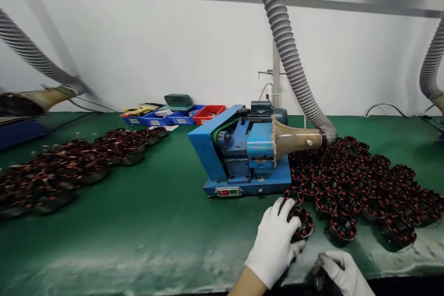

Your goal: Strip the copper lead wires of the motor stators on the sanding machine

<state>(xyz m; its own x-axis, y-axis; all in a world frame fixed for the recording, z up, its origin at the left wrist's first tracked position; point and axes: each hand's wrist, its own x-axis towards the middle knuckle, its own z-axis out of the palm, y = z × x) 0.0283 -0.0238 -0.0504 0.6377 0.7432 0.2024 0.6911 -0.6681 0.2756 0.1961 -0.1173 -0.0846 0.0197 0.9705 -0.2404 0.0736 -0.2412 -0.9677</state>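
Note:
My left hand [276,242], in a white glove, has its fingers and thumb closed round the left side of a motor stator [305,224]. This stator is a dark ring with reddish-copper windings, resting on the green table near its front edge. Lower right, my right hand [342,274], also gloved, has curled fingers with dark, soiled tips. Whatever those fingers may hold cannot be made out. Just beyond my left fingertips sits another stator [294,195], and one more stator [342,226] stands to the right.
A blue belt-driven machine [243,152] with a suction funnel [298,141] and grey hose [284,41] stands in the middle. Many stators [373,206] crowd its right side. A blurred pile of stators [86,169] lies left. Blue and red bins [209,114] stand at the back.

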